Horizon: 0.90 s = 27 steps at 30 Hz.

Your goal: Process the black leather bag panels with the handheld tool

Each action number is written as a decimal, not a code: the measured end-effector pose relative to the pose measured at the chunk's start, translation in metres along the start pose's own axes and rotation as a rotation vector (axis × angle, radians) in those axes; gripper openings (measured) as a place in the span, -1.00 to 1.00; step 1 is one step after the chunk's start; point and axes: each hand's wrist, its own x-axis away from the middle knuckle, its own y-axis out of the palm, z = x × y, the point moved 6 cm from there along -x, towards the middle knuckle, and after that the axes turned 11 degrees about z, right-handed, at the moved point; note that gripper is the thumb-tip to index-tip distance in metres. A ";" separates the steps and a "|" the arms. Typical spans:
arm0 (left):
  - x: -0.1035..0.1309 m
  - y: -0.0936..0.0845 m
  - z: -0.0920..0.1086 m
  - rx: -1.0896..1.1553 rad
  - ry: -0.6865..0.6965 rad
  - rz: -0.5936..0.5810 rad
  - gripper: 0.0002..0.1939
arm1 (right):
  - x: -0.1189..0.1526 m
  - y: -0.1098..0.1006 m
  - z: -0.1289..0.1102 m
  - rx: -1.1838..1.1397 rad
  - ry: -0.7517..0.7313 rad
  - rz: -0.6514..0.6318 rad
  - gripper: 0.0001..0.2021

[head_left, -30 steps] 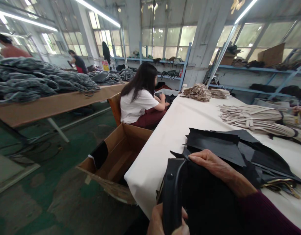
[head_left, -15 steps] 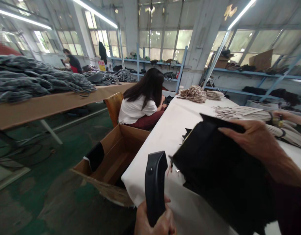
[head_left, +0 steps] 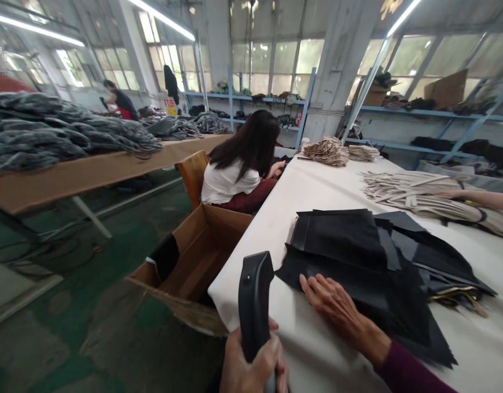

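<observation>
Upright in my left hand (head_left: 255, 360) is a black handheld tool (head_left: 255, 300) with a curved, angular top; I cannot make out its kind. The fingers wrap around its lower part, at the near corner of the table. My right hand (head_left: 337, 311) rests palm down, fingers stretched out, on the near left edge of a black fabric sheet (head_left: 358, 278). More black fabric pieces (head_left: 337, 232) lie stacked just beyond it. To their right are further black pieces (head_left: 448, 256) with a yellowish edging (head_left: 460, 297).
A white-covered table (head_left: 312, 191) carries beige strap bundles (head_left: 423, 191), with another person's arm (head_left: 489, 197) over them. Left of it stands an open cardboard box (head_left: 190, 251). A seated person (head_left: 235, 180) is beyond the box. Grey material (head_left: 51, 131) covers another table.
My right hand has lowered the raised black fabric onto the table and now lies on its near left edge. The left hand still holds the black tool in nearly the same place.
</observation>
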 end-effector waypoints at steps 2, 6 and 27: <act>-0.004 -0.001 -0.002 -0.018 0.013 -0.017 -0.63 | 0.017 -0.003 -0.012 -0.052 0.061 -0.006 -0.61; -0.012 -0.001 -0.012 -0.054 0.001 -0.022 -0.64 | 0.018 -0.005 0.003 -0.284 0.272 -0.095 -0.78; -0.038 0.007 -0.035 -0.093 -0.116 -0.006 -0.66 | 0.006 0.066 0.076 -0.593 0.769 0.234 -0.84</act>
